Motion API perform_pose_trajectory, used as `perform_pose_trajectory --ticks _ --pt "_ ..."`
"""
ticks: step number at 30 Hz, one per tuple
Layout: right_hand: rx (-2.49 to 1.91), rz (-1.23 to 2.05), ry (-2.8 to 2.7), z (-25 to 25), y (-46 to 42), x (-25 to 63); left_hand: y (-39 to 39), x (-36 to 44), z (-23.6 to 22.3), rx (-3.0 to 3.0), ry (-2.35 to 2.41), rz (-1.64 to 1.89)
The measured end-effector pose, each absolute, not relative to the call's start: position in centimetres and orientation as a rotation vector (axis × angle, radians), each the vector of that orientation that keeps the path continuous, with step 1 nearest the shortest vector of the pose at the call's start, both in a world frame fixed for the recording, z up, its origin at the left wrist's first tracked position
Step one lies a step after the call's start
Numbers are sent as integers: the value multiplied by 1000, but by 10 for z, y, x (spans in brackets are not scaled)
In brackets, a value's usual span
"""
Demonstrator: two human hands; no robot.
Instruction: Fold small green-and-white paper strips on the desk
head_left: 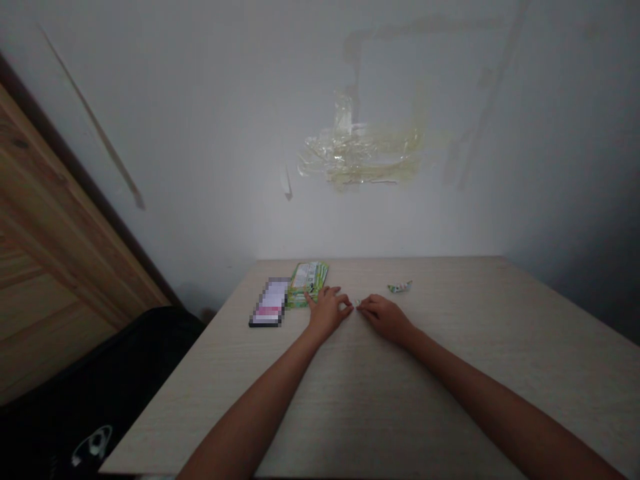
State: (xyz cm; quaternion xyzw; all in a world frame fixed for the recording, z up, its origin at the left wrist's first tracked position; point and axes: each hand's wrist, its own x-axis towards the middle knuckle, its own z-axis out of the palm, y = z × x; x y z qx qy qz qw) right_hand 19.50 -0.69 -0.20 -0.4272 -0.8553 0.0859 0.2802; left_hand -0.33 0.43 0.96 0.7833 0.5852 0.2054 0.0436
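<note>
Close together over the middle of the table, my left hand (326, 312) and my right hand (387, 317) pinch a tiny pale piece of folded paper (357, 303) between them. Most of that piece is hidden by my fingertips, so its shape is hard to make out. My left hand's thumb and index finger are pressed together at its left end, while the other fingers spread toward a stack of green-and-white printed sheets (309, 275). The fingers of my right hand are curled and closed at its right end. Beyond my right hand lies a small folded paper piece (400, 287) with raised pointed ends, printed green and white.
A phone (270, 303) with a blurred-out screen lies left of the sheets on the pale wooden table (340, 413). Behind rises a white wall with clear tape (360, 157). A black bag-like item (100, 387) and wooden panelling (45, 220) stand at the left.
</note>
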Motion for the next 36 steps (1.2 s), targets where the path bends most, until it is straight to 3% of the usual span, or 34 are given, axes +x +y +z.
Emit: perform_pose_trajectory --ticks 14,22,31,36 --pt "-1225 -10 -2360 -1 -9 185 1 -2 15 2369 1800 594" --pt "-1160 167 -2274 -2 -7 193 2 -3 11 2388 1788 595" --pt "-1211 15 -2376 1 -10 189 2 -2 10 2362 1774 628" --pt "-1126 120 -2366 1 -11 194 -1 -1 12 2349 1808 602"
